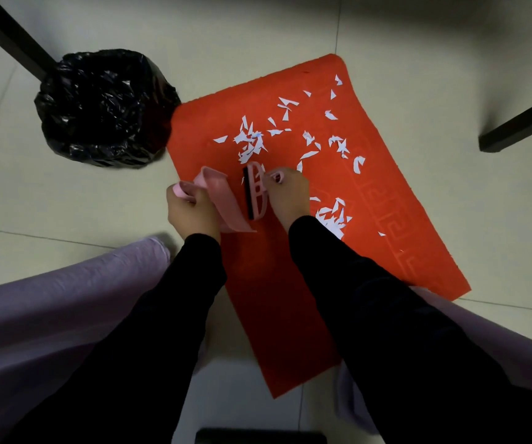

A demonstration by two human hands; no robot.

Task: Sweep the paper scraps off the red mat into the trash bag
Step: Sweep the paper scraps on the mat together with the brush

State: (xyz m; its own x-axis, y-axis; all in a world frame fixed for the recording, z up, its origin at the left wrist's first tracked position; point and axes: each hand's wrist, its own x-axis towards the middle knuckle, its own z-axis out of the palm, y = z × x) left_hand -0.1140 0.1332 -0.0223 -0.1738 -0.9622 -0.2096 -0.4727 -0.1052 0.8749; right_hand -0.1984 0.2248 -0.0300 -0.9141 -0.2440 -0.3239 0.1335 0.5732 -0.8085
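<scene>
L hand point(191, 213) clamped on dustpan point(226, 203); R hand point(287, 197) clamped on brush point(256, 193). Beyond brush: paper scraps point(251, 145) on red mat point(386, 187); trash bag point(104, 107) beyond L hand. Rec: pan lip flat, short strokes.

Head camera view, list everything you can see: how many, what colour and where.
red mat: one, red, on the floor, centre.
paper scraps: many, white, scattered over the mat's far half and right side.
trash bag: one, black, open, beside the mat's far left corner.
dustpan: one, pink, at the mat's left edge.
brush: one, pink with black bristles, right beside the dustpan.
furniture legs: two, dark, upper left and right.
floor: pale tiles, all around.
dark object: one, black, bottom edge, unidentifiable.
trouser legs: two, lilac, lower left and right.
sleeves: two, black.
left hand: grip round the dustpan handle.
right hand: grip round the brush handle.
</scene>
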